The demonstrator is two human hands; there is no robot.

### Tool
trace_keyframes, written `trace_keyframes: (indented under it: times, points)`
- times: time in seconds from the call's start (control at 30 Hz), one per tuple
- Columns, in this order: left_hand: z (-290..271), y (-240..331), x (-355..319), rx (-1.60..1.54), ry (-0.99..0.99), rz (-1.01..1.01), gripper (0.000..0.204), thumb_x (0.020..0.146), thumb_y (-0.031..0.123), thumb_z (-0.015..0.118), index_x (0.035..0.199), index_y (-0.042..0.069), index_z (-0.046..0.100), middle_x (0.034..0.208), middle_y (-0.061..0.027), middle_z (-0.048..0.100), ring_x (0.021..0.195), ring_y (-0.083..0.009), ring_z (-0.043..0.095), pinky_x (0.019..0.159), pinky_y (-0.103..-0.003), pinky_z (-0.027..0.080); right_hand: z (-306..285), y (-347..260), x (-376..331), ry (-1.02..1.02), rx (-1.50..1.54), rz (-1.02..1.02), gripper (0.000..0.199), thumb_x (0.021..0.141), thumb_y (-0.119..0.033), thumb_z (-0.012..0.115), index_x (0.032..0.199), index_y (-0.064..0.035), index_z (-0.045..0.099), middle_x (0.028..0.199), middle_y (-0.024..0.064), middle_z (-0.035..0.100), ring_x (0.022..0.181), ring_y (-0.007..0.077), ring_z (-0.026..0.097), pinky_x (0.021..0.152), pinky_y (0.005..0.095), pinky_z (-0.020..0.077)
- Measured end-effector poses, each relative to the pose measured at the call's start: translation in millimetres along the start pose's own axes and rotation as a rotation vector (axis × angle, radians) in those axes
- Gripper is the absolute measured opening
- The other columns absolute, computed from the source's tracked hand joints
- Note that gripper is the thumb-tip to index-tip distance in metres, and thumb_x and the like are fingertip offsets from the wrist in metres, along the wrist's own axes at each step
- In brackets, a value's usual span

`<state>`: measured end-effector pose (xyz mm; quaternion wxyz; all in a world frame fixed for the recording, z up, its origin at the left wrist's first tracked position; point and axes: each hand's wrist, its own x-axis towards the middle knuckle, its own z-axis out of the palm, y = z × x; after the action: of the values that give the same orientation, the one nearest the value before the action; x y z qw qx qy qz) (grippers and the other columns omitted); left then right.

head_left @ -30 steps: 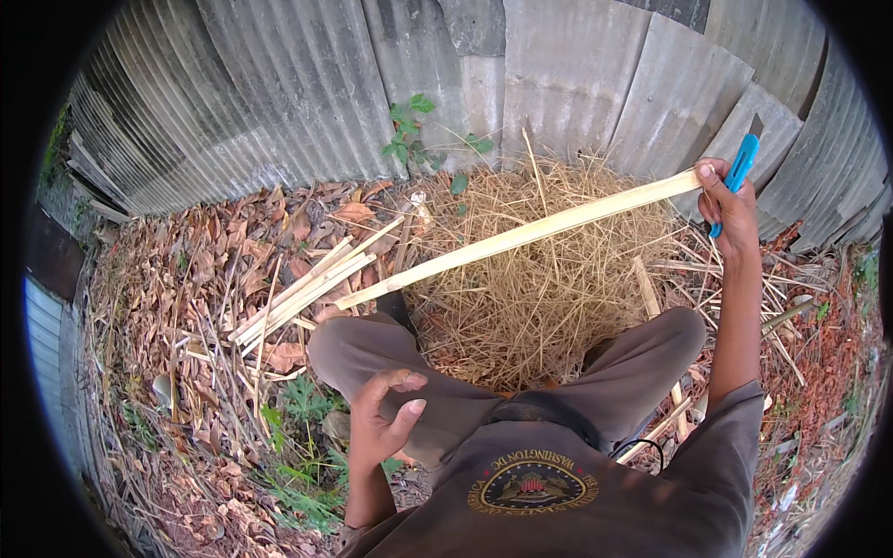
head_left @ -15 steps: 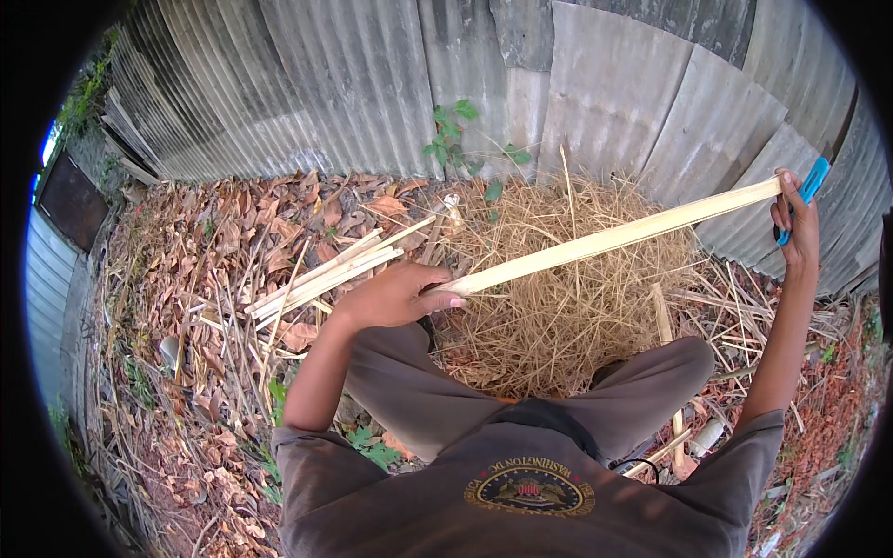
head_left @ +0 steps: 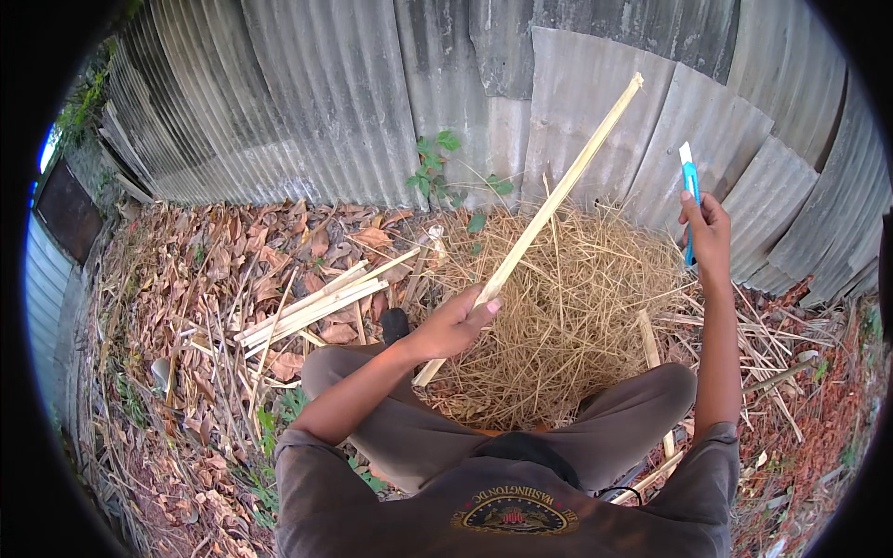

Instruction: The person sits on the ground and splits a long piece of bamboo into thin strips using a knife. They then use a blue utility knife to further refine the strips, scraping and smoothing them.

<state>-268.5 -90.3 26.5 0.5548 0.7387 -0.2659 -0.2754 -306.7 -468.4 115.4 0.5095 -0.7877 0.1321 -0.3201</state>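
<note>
My left hand (head_left: 453, 325) is closed round a long, pale split-bamboo strip (head_left: 558, 193) near its lower end. The strip slants up and to the right, its far end in front of the metal fence, and a short piece sticks out below my hand. My right hand (head_left: 709, 231) grips a blue box cutter (head_left: 689, 179) with its blade out, pointing upward. The cutter is apart from the strip. Beneath the strip, in front of my crossed legs, lies a heap of thin straw-coloured shavings (head_left: 577, 288).
Several pale strips (head_left: 312, 312) lie bundled on dry brown leaves (head_left: 251, 246) to the left. A grey corrugated metal fence (head_left: 316, 102) closes off the far side. A small green plant (head_left: 430, 167) grows against it. Loose sticks (head_left: 772, 377) litter the ground at right.
The strip has swung from a low slant across to a steeper one, its far end now free. My right hand has moved left with the cutter, away from the strip.
</note>
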Motion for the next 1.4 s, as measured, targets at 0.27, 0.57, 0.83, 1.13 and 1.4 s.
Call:
trace_keyframes:
  times: [0.27, 0.57, 0.83, 1.13, 1.4]
  points:
    - [8, 19, 53, -0.100, -0.098, 0.078, 0.036, 0.105, 0.030, 0.038, 0.132, 0.006, 0.045, 0.065, 0.0056, 0.039, 0.051, -0.0052, 0.041, 0.047, -0.023, 0.036, 83, 29, -23, -0.346, 0.148, 0.026, 0.024, 0.096, -0.029, 0.060, 0.094, -0.0054, 0.058, 0.066, -0.0019, 0.051, 0.058, 0.0047, 0.047, 0.054, 0.0241, 0.0401]
    - [12, -1, 65, -0.601, -0.190, -0.112, 0.043, 0.104, 0.038, 0.034, 0.122, 0.000, 0.045, 0.069, 0.0008, 0.040, 0.041, -0.0060, 0.038, 0.035, -0.023, 0.035, 92, 67, -42, -0.291, 0.240, 0.113, 0.034, 0.093, -0.037, 0.062, 0.101, -0.0041, 0.064, 0.069, -0.0050, 0.049, 0.063, 0.0049, 0.043, 0.058, 0.0235, 0.0359]
    - [30, -8, 52, -0.434, -0.425, -0.258, 0.037, 0.105, 0.035, 0.035, 0.118, 0.003, 0.048, 0.065, 0.0024, 0.038, 0.042, -0.0039, 0.036, 0.037, -0.020, 0.034, 78, 80, -28, -0.004, 0.682, 0.490, 0.029, 0.087, -0.031, 0.072, 0.084, -0.0052, 0.058, 0.058, -0.0019, 0.049, 0.048, 0.0077, 0.044, 0.044, 0.0243, 0.0355]
    - [30, -8, 55, 0.715, 0.054, 0.417, 0.061, 0.088, 0.023, 0.066, 0.136, -0.002, 0.037, 0.132, -0.0264, 0.046, 0.125, -0.0379, 0.045, 0.103, -0.045, 0.038, 61, 84, -30, -0.040, 0.537, 0.329, 0.024, 0.085, -0.021, 0.075, 0.078, -0.0045, 0.060, 0.056, -0.0018, 0.051, 0.046, 0.0073, 0.046, 0.044, 0.0253, 0.0372]
    - [7, 108, 66, 0.571, 0.245, 0.906, 0.066, 0.086, 0.013, 0.068, 0.142, 0.004, 0.032, 0.132, -0.0214, 0.050, 0.118, -0.0349, 0.053, 0.098, -0.045, 0.044, 77, 85, -52, -0.205, 0.214, 0.048, 0.033, 0.086, -0.031, 0.074, 0.068, -0.0044, 0.065, 0.053, -0.0062, 0.047, 0.048, 0.0037, 0.039, 0.043, 0.0249, 0.0318]
